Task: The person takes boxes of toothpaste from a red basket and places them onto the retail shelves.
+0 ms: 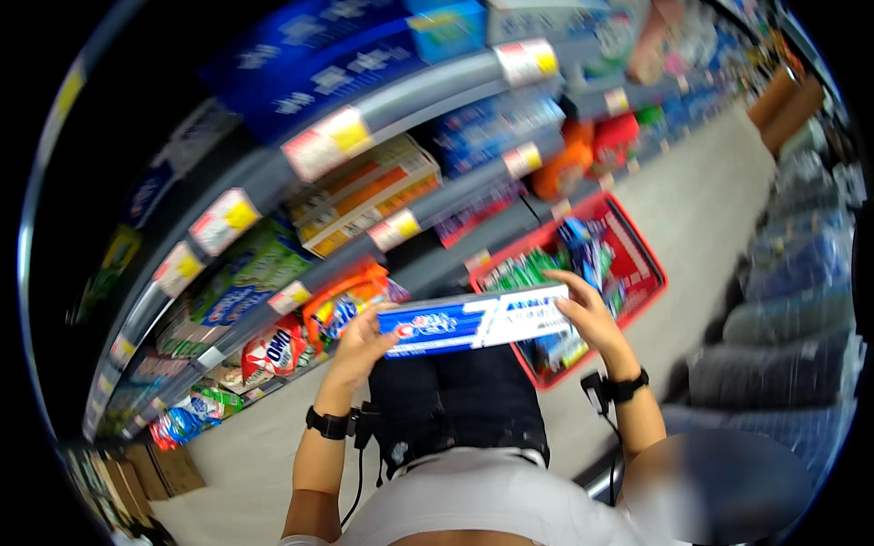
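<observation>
A long blue and white Crest toothpaste box (471, 322) is held level between my two hands, above my dark trousers. My left hand (362, 341) grips its left end, thumb over the front face. The fingers and thumb of my right hand (586, 310) pinch the white right end. Below and beyond that hand stands a red plastic shopping basket (645, 276), holding green-and-white packs (522, 269), a dark blue box (584, 249) and other packs. The box and my right hand hide part of the basket. Both wrists wear black straps with cabled devices.
Store shelves (410, 147) with price tags run along the left and front, stocked with boxes, bottles and an OMO detergent bag (273, 351). Pale floor (696, 198) stretches behind the basket. Wrapped grey and blue bundles (768, 372) line the right side. Cardboard boxes (164, 471) stand lower left.
</observation>
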{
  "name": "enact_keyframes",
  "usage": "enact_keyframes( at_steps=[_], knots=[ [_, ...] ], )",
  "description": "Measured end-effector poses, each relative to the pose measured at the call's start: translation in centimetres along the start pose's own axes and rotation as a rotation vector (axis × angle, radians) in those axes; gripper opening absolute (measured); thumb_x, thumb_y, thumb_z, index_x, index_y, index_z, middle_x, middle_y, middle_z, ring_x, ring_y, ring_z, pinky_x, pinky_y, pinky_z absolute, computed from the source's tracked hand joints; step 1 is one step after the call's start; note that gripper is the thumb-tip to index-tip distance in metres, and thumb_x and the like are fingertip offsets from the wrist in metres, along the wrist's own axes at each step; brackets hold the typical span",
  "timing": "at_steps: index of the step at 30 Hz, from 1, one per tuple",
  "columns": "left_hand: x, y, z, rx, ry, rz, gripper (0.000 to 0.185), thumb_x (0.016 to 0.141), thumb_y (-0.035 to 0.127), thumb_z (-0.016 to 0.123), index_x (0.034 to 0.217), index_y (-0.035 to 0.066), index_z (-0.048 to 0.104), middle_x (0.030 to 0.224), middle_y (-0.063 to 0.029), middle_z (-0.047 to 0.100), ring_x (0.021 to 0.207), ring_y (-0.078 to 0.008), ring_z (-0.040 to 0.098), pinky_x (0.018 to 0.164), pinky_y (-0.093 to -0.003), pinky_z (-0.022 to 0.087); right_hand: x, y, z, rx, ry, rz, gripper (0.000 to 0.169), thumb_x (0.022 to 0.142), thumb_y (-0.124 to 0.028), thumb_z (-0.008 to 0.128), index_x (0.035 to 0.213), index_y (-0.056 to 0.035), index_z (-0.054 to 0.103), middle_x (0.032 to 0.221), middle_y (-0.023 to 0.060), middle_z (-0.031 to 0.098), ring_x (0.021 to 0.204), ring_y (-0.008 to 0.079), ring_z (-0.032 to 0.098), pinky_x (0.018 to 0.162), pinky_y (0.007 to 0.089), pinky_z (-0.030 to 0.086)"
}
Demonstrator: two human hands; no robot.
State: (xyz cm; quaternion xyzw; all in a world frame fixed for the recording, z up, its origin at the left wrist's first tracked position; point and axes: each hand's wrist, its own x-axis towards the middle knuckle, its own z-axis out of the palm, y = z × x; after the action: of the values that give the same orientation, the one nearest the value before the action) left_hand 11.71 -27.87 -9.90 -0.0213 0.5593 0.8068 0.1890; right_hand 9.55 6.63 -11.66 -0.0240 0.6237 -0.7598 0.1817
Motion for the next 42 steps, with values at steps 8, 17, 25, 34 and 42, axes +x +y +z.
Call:
enact_keyframes(
  at_steps=[8, 17, 25, 34, 42],
  knots=[
    [0.0, -5.3, -0.1, 0.067, -0.057, -0.427, 0.035, 0.089, 0.018, 0.051, 0.116, -0.002, 0.044, 0.105, -0.0118, 0.058, 0.094, -0.0169, 0.059, 0.084, -0.0325, 0.048, -5.6, 9.6, -0.6, 0.072, 0.067, 0.341, 0.039, 0.079, -0.025, 0.067, 0.105, 0.0014, 0.057, 0.094, 0.0077, 0.061, 0.084, 0.0124, 0.058, 0.073, 0.024, 0.047],
    [0.3, -5.9, -1.4, -0.027, 0.033, -0.282, 0.033, 0.091, 0.017, 0.045, 0.119, 0.0, 0.042, 0.114, -0.0217, 0.052, 0.098, -0.0299, 0.058, 0.084, -0.035, 0.049, -9.8, 12.4, -5.8, 0.379, 0.599, 0.193, 0.036, 0.083, -0.022, 0.062, 0.108, 0.0025, 0.053, 0.097, 0.0092, 0.061, 0.084, 0.0144, 0.06, 0.075, 0.0272, 0.049],
    [-0.4, -5.8, -2.0, -0.009, 0.097, -0.292, 0.031, 0.09, 0.013, 0.047, 0.118, 0.0, 0.042, 0.112, -0.0213, 0.053, 0.094, -0.0272, 0.06, 0.081, -0.0329, 0.05, -8.0, 15.3, -14.7, 0.325, 1.136, 0.036, 0.032, 0.081, -0.033, 0.064, 0.095, -0.0059, 0.055, 0.076, 0.0002, 0.06, 0.056, 0.0086, 0.054, 0.05, 0.0204, 0.045],
    [-1.0, -5.6, -2.8, 0.003, 0.16, -0.273, 0.032, 0.09, 0.012, 0.047, 0.118, 0.0, 0.043, 0.112, -0.0206, 0.054, 0.093, -0.0267, 0.061, 0.08, -0.0322, 0.051, -5.6, 15.4, -17.0, 0.735, 1.18, 0.191, 0.035, 0.077, -0.044, 0.065, 0.099, -0.0178, 0.057, 0.075, 0.0007, 0.056, 0.059, 0.0119, 0.053, 0.045, 0.0196, 0.042],
    [-0.8, -5.9, -2.9, -0.008, 0.169, -0.283, 0.032, 0.089, 0.012, 0.048, 0.118, 0.0, 0.044, 0.112, -0.0209, 0.054, 0.094, -0.0288, 0.06, 0.079, -0.033, 0.052, -3.4, 16.5, -18.7, 0.436, 1.333, 0.3, 0.032, 0.076, -0.033, 0.068, 0.093, -0.0091, 0.055, 0.073, 0.0017, 0.057, 0.056, 0.0105, 0.05, 0.045, 0.0203, 0.04]
  ],
)
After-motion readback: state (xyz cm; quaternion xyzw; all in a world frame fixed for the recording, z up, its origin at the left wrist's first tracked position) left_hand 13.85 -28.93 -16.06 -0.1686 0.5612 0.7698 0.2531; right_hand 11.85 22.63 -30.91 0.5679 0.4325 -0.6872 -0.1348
